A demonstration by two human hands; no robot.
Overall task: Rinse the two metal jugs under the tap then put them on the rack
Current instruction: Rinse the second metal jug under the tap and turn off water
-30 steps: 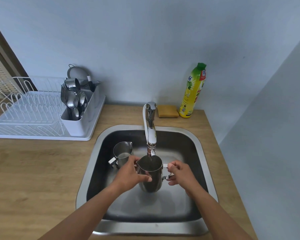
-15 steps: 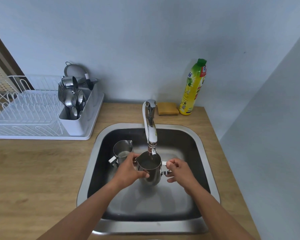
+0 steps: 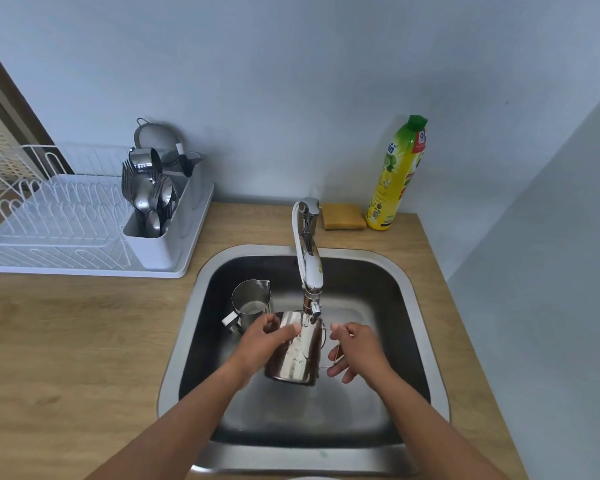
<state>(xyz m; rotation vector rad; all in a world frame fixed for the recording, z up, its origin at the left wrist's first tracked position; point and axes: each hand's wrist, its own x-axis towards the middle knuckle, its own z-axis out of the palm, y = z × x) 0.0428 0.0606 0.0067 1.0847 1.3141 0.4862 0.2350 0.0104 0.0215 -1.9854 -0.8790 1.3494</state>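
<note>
- Rinsing is the step in hand: the person is holding one metal jug (image 3: 293, 351) right under the tap (image 3: 308, 268), low over the middle of the sink (image 3: 409, 306).
- The left hand (image 3: 262, 344) is wrapping around the jug's left wall, thumb lying across its front; the right hand (image 3: 355, 349) is pinching the thin handle on the jug's right side, so both hands are clamping on the same jug.
- The jug is tilting with its mouth turned away toward the spout (whether water is running I cannot tell).
- The second jug (image 3: 249, 304) is standing upright in the far left of the sink, just beside the left hand, not yet picked up.
- Judging from this, the task is in its early part: neither jug is on the rack (image 3: 56, 220).
- The next move probably calls for lifting the jug clear of the tap's tip, which is sitting very close to its rim, then carrying it left over the sink's edge.
- Room is looking good: the wire slots of the rack are bare, with cutlery (image 3: 149, 195) crowding only its right end.
- The sponge (image 3: 343, 216) and soap bottle (image 3: 397, 174) are sitting far right, well apart from that path.
</note>
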